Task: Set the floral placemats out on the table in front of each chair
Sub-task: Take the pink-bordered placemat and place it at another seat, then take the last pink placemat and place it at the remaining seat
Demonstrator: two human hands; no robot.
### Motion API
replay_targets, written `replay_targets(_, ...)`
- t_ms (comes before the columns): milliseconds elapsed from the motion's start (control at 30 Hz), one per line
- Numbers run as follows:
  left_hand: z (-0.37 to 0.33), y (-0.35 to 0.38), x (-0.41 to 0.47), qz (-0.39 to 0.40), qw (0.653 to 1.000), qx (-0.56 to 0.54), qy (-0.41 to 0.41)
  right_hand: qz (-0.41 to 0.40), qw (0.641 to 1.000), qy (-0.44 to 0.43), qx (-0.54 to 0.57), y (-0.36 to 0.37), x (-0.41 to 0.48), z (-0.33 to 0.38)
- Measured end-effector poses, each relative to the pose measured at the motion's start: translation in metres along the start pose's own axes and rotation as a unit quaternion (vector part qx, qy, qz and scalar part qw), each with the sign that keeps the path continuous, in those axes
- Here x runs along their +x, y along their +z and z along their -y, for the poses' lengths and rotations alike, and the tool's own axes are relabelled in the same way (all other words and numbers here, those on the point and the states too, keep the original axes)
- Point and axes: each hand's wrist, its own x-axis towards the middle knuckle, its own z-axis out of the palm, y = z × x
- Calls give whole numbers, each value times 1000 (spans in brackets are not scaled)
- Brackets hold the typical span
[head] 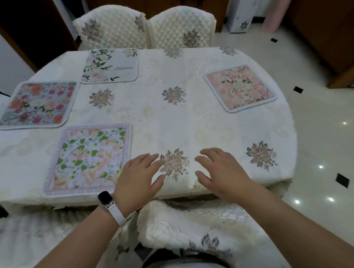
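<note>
My left hand (139,174) and right hand (221,170): grip open, empty, flat near bench (152,116) front edge; green-leaf floral square placemat (89,160) touching left hand.

Your widest open stretch of tablecloth (152,116) runs down the middle of the table and along the near right edge, where nothing but embroidered flowers lies under a passing hand. Your left side is crowded: the green-leaf placemat (87,160) sits just beside your left hand (139,176), with the bright red-flower placemat (38,104) and the white "Beautiful" placemat (111,66) lined up beyond it. On the far right the pink placemat (240,89) takes that edge, and two quilted chair backs (144,29) stand against the far rim, while your right hand (221,172) hovers over bare cloth.
</note>
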Motion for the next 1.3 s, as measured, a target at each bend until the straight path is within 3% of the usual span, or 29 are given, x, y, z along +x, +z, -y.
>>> replay_targets(300, -19, 9, 27, -31, 996, -40, 69, -6, 998, 61, -27, -19, -29, -35)
replay_targets(600, -76, 21, 62, -29, 997, -33, 62, -23, 998, 51, -5, -25, -46, -96)
replay_targets(967, -262, 64, 125, -16, 999, 36, 8, -31, 999, 5, 38, -54, -96, -290)
replay_targets(1300, -430, 100, 210, -33, 997, 3, 65, -35, 996, 64, 46, -96, -180, -443)
